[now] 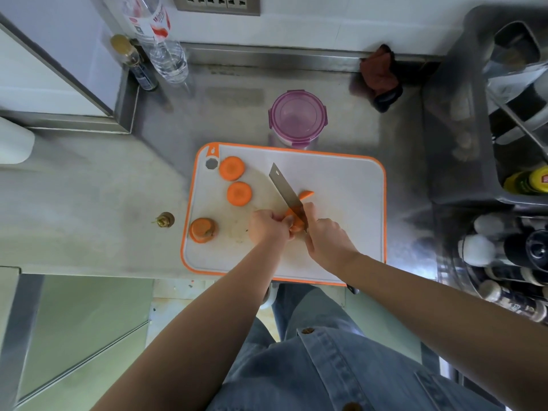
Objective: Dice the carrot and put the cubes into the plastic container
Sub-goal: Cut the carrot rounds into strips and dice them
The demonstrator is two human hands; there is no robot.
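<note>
Now my left hand [267,225] pinches one carrot piece [294,223] on the cutting board [341,179], my right hand [326,238] grips one knife [286,191] pointing to eleven o'clock, two slices [232,168] lie at ten, and the plastic container [298,117] at twelve.

No words clear enough to read. Red and white label on the water bottle [154,23], upper left: too blurry. Red label on the yellow bottle [530,181], right edge: too blurry as well.

The stainless-steel desk [89,188] carries a white cutting board [341,185] with an orange rim. The lidded purple plastic container [298,115] stands just beyond the board's far edge. A carrot top [165,219] lies left of the board. A water bottle [169,59] and a dark bottle [139,65] stand at rear left, and a red cloth [379,69] lies at rear right.
</note>
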